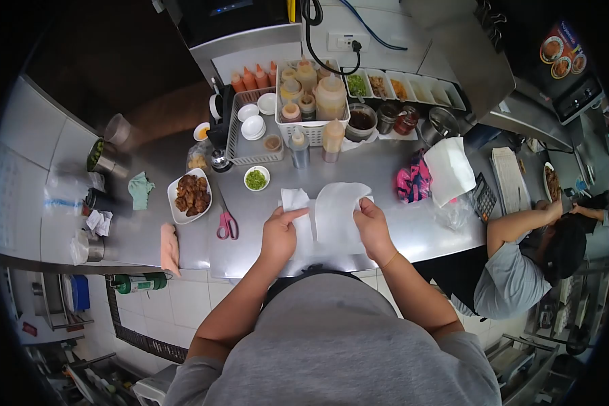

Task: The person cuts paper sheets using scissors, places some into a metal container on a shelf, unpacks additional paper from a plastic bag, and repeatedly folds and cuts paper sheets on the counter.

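My left hand (279, 237) is closed on a crumpled piece of white paper towel (295, 199), its index finger pointing right across it. In my right hand (373, 231), a larger white paper towel (335, 213) is pinched at its right edge. The two pieces hang side by side over the steel counter (250, 210), close to its front edge; whether they join lower down I cannot tell. Left of my left hand lie scissors (227, 223) with pink handles. Beyond them is a white dish of browned fried meat pieces (191, 195), and a small bowl of chopped green onion (256, 178) stands farther back.
A white basket (311, 120) of sauce bottles and a grey basket (256, 154) with white bowls stand behind. Right are a pink-and-navy cloth (413, 180), a white paper stack (450, 171) and a calculator (483, 197). Another person (514, 284) works at the far right near a plate.
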Tool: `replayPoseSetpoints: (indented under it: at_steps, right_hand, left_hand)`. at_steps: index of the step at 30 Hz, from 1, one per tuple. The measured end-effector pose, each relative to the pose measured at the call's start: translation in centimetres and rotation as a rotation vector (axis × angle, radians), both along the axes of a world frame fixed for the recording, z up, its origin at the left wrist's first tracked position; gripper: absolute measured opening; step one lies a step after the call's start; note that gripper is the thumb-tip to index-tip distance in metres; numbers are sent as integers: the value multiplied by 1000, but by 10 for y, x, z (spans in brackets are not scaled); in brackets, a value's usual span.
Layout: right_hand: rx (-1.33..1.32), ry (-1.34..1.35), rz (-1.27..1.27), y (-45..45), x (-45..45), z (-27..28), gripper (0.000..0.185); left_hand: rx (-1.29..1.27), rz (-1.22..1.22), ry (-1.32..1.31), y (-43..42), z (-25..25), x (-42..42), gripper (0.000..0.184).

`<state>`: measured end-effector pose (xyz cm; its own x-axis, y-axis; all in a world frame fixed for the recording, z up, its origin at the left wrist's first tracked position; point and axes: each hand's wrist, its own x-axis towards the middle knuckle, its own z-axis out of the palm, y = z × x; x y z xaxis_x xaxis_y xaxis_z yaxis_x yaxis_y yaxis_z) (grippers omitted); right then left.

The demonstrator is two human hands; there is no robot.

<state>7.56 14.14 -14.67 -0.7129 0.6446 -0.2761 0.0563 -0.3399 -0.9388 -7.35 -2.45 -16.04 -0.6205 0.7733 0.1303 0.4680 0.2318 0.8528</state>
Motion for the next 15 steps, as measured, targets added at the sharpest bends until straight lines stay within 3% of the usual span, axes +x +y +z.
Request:
replayPoseSetpoints:
  at_steps: [1,4,5,8,15]
  right_hand:
    - [72,26,-16,-5,-6,2,14]
    - [389,-26,30,-21,-16,14,10]
    - [510,-67,62,-25,-16,17,10]
    - [335,-52,193,-25,-20,21,7]
    - [-359,-57,56,-7,-13,34,14]
  left_hand:
    - [-80,-62,-5,-3,8,-2,41]
    - [-144,-60,-489,9,42,16,48]
    - [-104,-43,-691,10,48,24,63]
    - [-45,-29,-1058,11,63,31,65]
    - [50,-94,-1257,1,32,19,53]
